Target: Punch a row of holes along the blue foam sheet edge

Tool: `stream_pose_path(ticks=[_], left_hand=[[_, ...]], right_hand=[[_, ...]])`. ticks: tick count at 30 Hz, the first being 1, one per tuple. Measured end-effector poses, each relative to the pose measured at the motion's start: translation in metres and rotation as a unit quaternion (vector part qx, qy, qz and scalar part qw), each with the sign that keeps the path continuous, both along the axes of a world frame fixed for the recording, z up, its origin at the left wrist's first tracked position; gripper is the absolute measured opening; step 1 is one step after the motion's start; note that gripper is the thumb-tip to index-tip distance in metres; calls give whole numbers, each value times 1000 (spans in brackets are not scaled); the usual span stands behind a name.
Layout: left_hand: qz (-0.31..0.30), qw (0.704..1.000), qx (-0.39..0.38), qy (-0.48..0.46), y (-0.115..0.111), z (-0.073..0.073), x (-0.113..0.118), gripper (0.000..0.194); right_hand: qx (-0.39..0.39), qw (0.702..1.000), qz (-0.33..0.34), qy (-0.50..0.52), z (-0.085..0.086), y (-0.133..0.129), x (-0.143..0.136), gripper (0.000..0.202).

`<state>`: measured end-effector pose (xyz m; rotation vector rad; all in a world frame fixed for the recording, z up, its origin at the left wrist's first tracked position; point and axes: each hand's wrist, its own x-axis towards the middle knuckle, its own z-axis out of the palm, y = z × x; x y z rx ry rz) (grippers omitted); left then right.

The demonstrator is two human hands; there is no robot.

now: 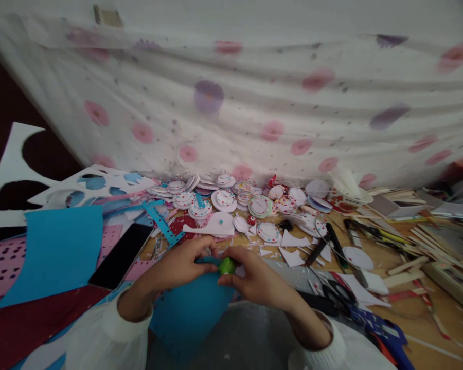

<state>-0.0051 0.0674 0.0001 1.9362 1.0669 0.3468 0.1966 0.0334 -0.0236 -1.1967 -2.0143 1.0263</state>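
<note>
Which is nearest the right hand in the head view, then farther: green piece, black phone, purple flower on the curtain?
1. green piece, at the right hand fingertips.
2. black phone, off to the left on the table.
3. purple flower, high up on the curtain behind.

I see soft, even light with faint shadows; motion blur smears everything beyond my hands, and edges bow outward.
</note>
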Motion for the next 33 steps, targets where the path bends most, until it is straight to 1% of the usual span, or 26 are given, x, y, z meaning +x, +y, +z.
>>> stream_pose_path(ticks=[6,9,11,13,16,17,19,21,25,29,33], left_hand=[[-4,999,-31,-28,1,-1,-1,18],[-3,1000,-16,-24,1,4,0,18],[-7,1000,-2,-10,1,8,-3,22],[-18,1000,3,24,1,13,-8,38],[-35,997,-5,75,-2,17,-18,69],[-37,996,-4,80,-4,18,-19,77],[-38,996,9,76,-7,20,-18,83],[-41,997,24,66,-9,19,-13,85],[-17,998,42,47,-10,12,-2,75],[7,998,49,41,-7,2,-1,74],[5,998,56,37,-7,1,-2,63]], right_hand=[[66,997,8,-31,-1,-1,-5,28],[88,996,1,-33,-3,0,-7,30],[97,995,-3,-40,-4,0,-8,29],[92,994,-7,-52,-5,0,-8,24],[75,995,-9,-64,-5,0,-9,17],[74,995,-6,-65,-5,-1,-10,18],[80,994,-1,-69,-5,-2,-12,23],[85,993,7,-80,-5,-4,-14,29],[87,990,13,-111,-2,-5,-16,32],[100,989,13,-106,-2,-6,-17,36],[101,990,-8,-100,-7,-7,-18,34]])
